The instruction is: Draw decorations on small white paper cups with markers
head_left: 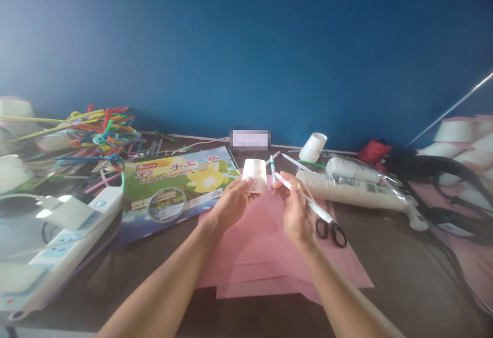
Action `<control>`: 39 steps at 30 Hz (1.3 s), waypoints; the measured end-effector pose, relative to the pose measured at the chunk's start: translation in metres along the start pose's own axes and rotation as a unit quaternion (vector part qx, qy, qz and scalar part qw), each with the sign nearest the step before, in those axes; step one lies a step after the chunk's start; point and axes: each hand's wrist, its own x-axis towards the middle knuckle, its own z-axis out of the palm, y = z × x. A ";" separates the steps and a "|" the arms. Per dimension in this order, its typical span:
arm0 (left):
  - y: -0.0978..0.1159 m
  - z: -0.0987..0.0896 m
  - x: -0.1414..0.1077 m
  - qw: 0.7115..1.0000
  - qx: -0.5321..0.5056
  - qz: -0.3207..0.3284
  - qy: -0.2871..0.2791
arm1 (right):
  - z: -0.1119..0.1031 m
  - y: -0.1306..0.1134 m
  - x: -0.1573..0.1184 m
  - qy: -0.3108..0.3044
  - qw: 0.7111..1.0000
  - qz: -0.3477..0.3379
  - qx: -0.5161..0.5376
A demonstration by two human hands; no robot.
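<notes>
My left hand (233, 200) is closed on a small white paper cup (257, 169), with the thumb lying across its side. Reddish marks show on the cup near the thumb, too blurred to read. In my right hand (298, 209) a white marker pen (318, 209) with a pink end slants between thumb and fingers, its pink end towards the cup. Just beyond the right fingertips is a white and blue marker (272, 166); whether the fingers touch it I cannot tell. Beneath both hands lie pink paper sheets (246, 248). Black-handled scissors (331, 232) rest right of my right hand.
A colored paper pack (200, 168) bears a tape ring (167, 205). Pipe cleaners (103, 127) and a power strip (65, 245) are at left. Stacked paper cups (354, 189) lie in plastic at right, near a single cup (313, 147). A blue wall (246, 50) stands behind.
</notes>
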 end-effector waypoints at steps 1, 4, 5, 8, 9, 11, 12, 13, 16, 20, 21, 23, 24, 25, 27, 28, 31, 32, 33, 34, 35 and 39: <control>0.000 -0.001 0.000 1.000 -0.001 -0.001 0.007 | 0.001 -0.001 0.000 -0.005 1.000 0.000 0.017; 0.000 -0.002 0.001 1.000 -0.005 -0.005 0.014 | 0.002 -0.003 -0.001 -0.021 0.998 0.016 0.056; 0.000 -0.002 0.001 1.000 -0.007 -0.006 0.015 | 0.002 -0.003 -0.001 -0.027 0.998 0.022 0.058; 0.000 -0.002 0.002 1.000 -0.014 -0.005 0.016 | 0.002 -0.003 -0.001 -0.024 0.998 0.026 0.050; 0.000 -0.002 0.002 1.000 -0.015 -0.005 0.016 | 0.002 -0.003 -0.001 -0.021 0.998 0.026 0.045; 0.000 -0.002 0.002 1.000 -0.017 -0.004 0.018 | 0.000 -0.002 -0.002 -0.022 0.999 0.028 0.032; -0.001 -0.002 0.002 1.000 -0.018 -0.003 0.019 | 0.000 -0.002 -0.002 -0.026 0.999 0.027 0.024; -0.001 -0.003 0.002 1.000 -0.020 -0.003 0.021 | -0.001 -0.002 -0.002 -0.032 0.999 0.025 0.018; -0.003 -0.004 0.002 0.999 -0.027 0.002 0.023 | -0.002 -0.002 -0.003 -0.047 0.999 0.024 0.012; -0.004 -0.005 0.003 1.000 -0.023 0.003 0.011 | -0.003 -0.003 -0.004 -0.054 0.998 0.032 0.014; -0.004 -0.006 0.003 1.000 -0.022 0.004 0.011 | -0.003 -0.003 -0.004 -0.055 0.998 0.035 0.014; -0.004 -0.005 0.003 1.000 -0.023 0.007 0.014 | -0.003 -0.002 -0.004 -0.058 0.997 0.037 0.017; -0.004 -0.005 0.003 1.000 -0.025 0.007 0.016 | -0.003 -0.002 -0.004 -0.060 0.997 0.038 0.017; -0.004 -0.004 0.003 0.999 -0.027 0.007 0.017 | -0.003 -0.002 -0.004 -0.060 0.997 0.037 0.016; -0.003 -0.004 0.003 1.000 -0.028 0.002 0.015 | -0.002 -0.003 -0.004 -0.058 0.998 0.036 0.013; -0.002 -0.003 0.003 1.000 -0.027 0.001 0.014 | -0.002 -0.003 -0.004 -0.055 0.998 0.033 0.012; -0.001 -0.003 0.002 1.000 -0.026 -0.001 0.014 | -0.001 -0.003 -0.003 -0.044 0.999 0.019 0.007; -0.001 -0.003 0.002 1.000 -0.027 -0.001 0.014 | -0.001 -0.003 -0.003 -0.041 0.999 0.015 0.005; -0.001 -0.003 0.002 1.000 -0.027 0.000 0.014 | -0.001 -0.003 -0.003 -0.039 0.999 0.013 0.004; -0.001 -0.003 0.002 1.000 -0.027 0.000 0.012 | -0.001 -0.003 -0.003 -0.039 0.999 0.015 0.004; -0.001 -0.003 0.002 1.000 -0.025 0.000 0.010 | -0.001 -0.003 -0.003 -0.038 0.999 0.017 0.005; -0.001 -0.003 0.002 1.000 -0.017 0.002 0.006 | -0.001 -0.003 -0.003 -0.037 0.999 0.024 -0.003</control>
